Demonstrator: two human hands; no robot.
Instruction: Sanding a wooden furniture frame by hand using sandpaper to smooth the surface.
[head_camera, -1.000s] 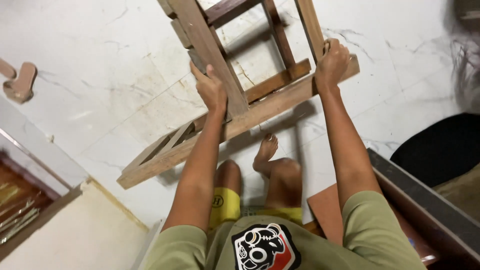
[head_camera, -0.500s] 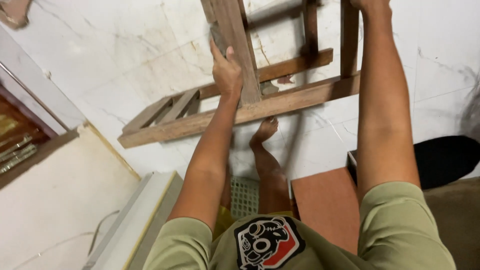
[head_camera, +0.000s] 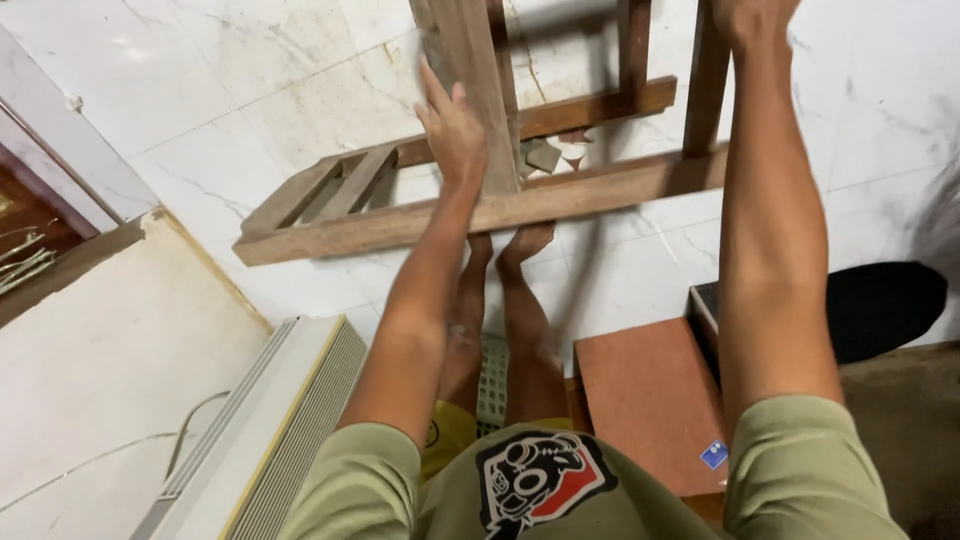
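The left hand wraps around a post of the wooden frame, which stands on the white floor. The right hand is cut off at the top, so its grip cannot be told.

Small blue square sticker on the reddish-brown board's near corner.

Wooden frame — brown, worn, built of long rails joined by short cross slats. Tipped over on the white marbled floor, one long rail running left to right just above the feet, uprights rising out of the top edge. Gripped on two uprights.
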